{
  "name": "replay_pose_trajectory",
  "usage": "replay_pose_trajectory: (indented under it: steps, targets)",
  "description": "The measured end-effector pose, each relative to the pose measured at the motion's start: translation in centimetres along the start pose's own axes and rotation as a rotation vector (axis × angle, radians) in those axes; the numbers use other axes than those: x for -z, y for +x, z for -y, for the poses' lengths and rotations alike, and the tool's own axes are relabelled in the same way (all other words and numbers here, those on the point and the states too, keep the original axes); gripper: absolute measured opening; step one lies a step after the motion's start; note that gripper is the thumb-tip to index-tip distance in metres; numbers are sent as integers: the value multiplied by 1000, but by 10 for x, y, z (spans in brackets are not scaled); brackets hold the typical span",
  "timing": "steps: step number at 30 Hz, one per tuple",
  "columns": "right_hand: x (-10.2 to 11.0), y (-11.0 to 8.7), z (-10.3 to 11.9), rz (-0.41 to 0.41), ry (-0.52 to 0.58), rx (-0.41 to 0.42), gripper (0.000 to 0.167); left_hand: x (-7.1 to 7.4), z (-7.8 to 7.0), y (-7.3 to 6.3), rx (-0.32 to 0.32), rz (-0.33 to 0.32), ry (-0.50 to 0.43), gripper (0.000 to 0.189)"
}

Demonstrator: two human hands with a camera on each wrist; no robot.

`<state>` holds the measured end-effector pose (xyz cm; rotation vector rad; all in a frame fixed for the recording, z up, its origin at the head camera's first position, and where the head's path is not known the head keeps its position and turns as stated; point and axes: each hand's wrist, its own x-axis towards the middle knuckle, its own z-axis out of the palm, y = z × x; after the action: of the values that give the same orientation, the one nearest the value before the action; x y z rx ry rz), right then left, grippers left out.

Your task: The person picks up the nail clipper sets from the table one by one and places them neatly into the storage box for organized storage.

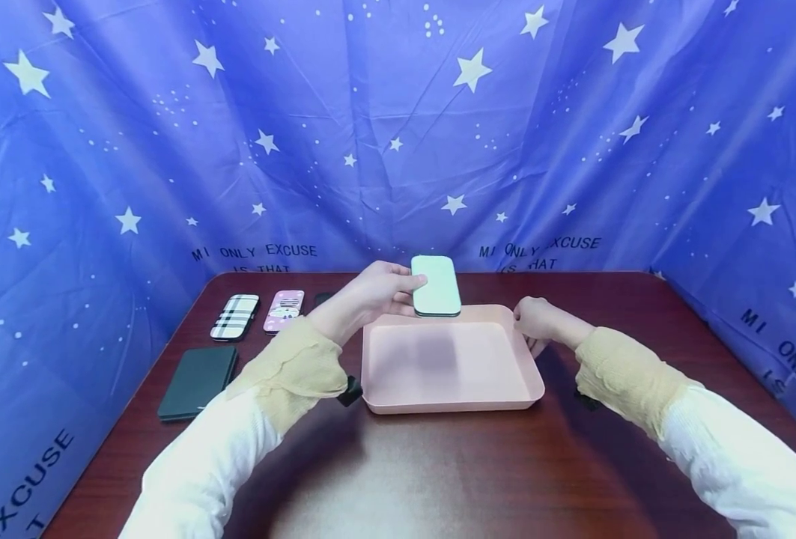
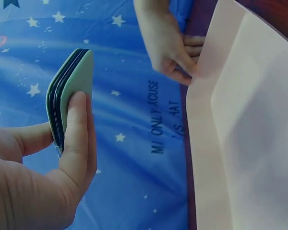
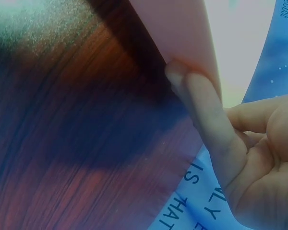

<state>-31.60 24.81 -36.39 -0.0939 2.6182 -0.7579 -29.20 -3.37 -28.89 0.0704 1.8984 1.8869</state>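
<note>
My left hand (image 1: 379, 290) holds up a pale mint-green flat case (image 1: 436, 284) with rounded corners, the thumb lying on its front face. In the left wrist view, dark layered edges run round the case (image 2: 81, 79), which is pinched between thumb and fingers. It hangs above the far rim of a shallow pink tray (image 1: 451, 408). At the tray's right side, my right hand (image 1: 538, 320) grips the wall near the far corner. The right wrist view shows fingers (image 3: 206, 110) along the outside of that pink wall (image 3: 187, 38).
On the left of the dark wooden table (image 1: 438, 479) lie a plaid case (image 1: 235, 317), a pink patterned case (image 1: 283, 311) and a dark green notebook-like item (image 1: 198, 382). A dark object (image 1: 323, 298) is mostly hidden behind my left arm. A blue star-patterned curtain (image 1: 371, 187) surrounds the table.
</note>
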Motion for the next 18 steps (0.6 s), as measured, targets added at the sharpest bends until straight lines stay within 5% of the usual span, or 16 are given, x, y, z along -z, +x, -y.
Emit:
replay_pose_trajectory:
  steps: [18]
  targets:
    - [2,3,4,19,-66,-21,24,-50,16,47,72,12,-12,27]
